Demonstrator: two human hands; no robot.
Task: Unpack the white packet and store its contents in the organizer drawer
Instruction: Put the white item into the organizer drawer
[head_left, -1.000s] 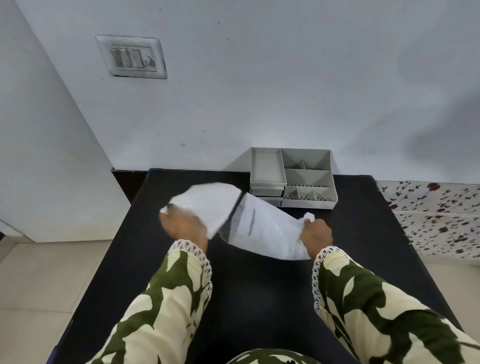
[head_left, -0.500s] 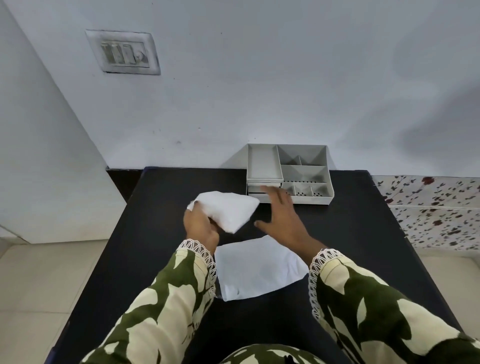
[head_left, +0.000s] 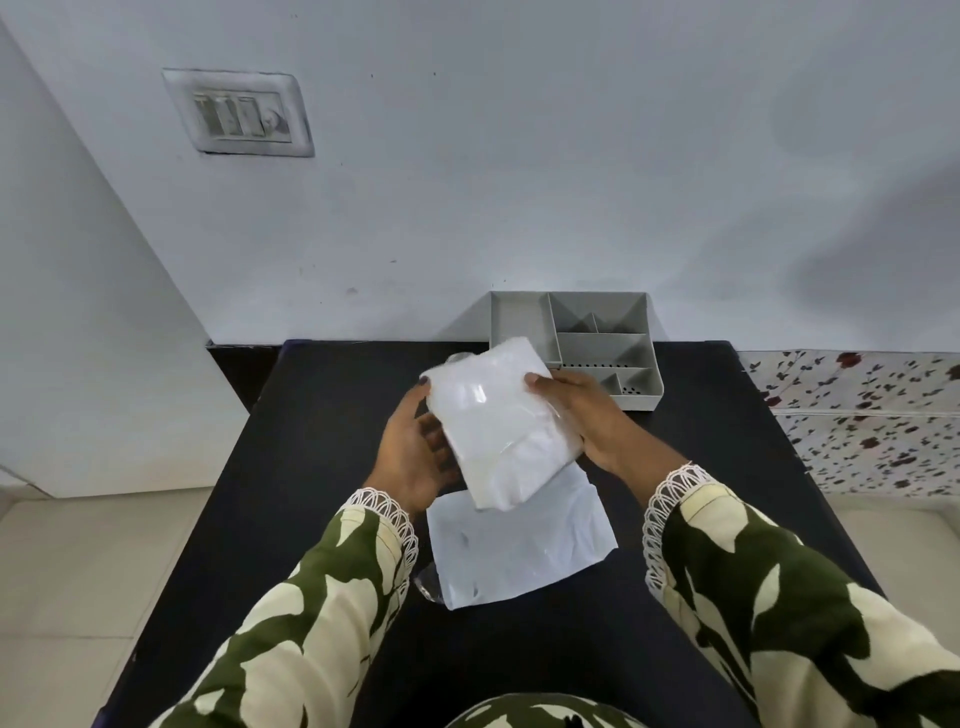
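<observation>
Hands grip a white folded item in clear plastic wrap (head_left: 498, 426) above the black table (head_left: 322, 467): left hand (head_left: 415, 447) at its nine o'clock edge, right hand (head_left: 587, 415) at three o'clock, fingers curled around it. The flat, emptied white packet (head_left: 519, 545) lies at six o'clock; the grey plastic compartmented organizer (head_left: 602, 343) sits at one o'clock.
</observation>
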